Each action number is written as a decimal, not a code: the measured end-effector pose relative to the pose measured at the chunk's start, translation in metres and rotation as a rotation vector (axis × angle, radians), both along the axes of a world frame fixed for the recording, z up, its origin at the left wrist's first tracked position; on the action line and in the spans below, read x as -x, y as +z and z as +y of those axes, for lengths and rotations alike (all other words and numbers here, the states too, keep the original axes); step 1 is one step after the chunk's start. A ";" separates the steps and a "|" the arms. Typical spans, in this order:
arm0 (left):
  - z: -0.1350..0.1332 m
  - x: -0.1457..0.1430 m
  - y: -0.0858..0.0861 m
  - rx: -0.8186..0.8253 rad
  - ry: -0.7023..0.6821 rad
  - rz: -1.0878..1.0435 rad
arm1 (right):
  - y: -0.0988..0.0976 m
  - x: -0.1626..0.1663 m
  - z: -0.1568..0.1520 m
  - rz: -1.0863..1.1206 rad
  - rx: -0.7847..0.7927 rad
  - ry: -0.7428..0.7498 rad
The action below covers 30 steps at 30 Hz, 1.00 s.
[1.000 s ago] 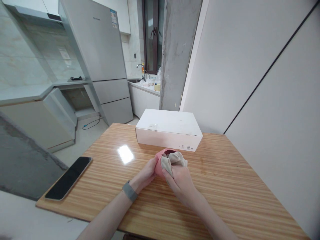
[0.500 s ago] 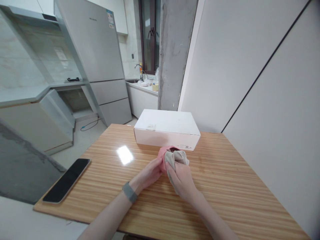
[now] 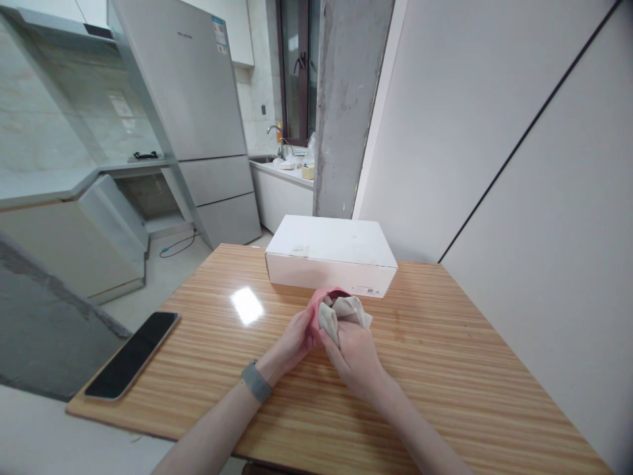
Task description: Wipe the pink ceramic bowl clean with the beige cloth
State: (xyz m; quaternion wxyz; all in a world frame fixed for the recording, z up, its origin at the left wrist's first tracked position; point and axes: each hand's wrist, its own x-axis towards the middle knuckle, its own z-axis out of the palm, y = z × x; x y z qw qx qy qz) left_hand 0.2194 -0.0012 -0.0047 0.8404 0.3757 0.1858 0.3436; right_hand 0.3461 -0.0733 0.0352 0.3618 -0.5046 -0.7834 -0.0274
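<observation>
Just in front of the white box, my left hand (image 3: 298, 341) grips a pink cup (image 3: 319, 298) by its left side. The cup is tilted, its dark opening facing up and to the right. My right hand (image 3: 355, 355) is closed on a light grey cloth (image 3: 350, 310), bunched at the cup's mouth and partly inside it. Some of the right fingers are hidden by the cloth and the cup. A grey band circles my left wrist.
The white box (image 3: 329, 267) stands at the far side of the wooden table (image 3: 445, 369). A phone (image 3: 133, 356) lies near the table's left edge. Beyond are a fridge (image 3: 192, 99), a sink counter and a grey pillar; a white wall (image 3: 544, 218) borders the right.
The cup and both hands have shifted slightly left. My right hand has turned a little, pushing the cloth against the cup's opening. The box and phone stay put.
</observation>
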 end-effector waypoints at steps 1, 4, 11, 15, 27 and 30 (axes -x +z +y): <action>0.002 0.000 -0.002 0.010 0.019 0.019 | 0.001 0.000 -0.001 -0.011 -0.004 0.017; 0.006 -0.001 -0.009 0.059 0.046 0.071 | 0.001 0.002 -0.002 -0.024 -0.016 0.061; 0.004 0.004 -0.005 0.079 -0.101 0.080 | -0.004 0.000 0.002 -0.027 0.013 -0.010; 0.001 0.009 -0.003 -0.050 -0.166 0.022 | -0.007 -0.006 0.001 0.018 0.031 -0.135; 0.002 0.000 -0.018 -0.011 0.083 0.013 | -0.006 0.000 0.000 0.079 -0.075 -0.027; 0.004 0.001 -0.024 -0.003 0.164 0.035 | -0.008 -0.001 0.000 0.077 -0.082 0.026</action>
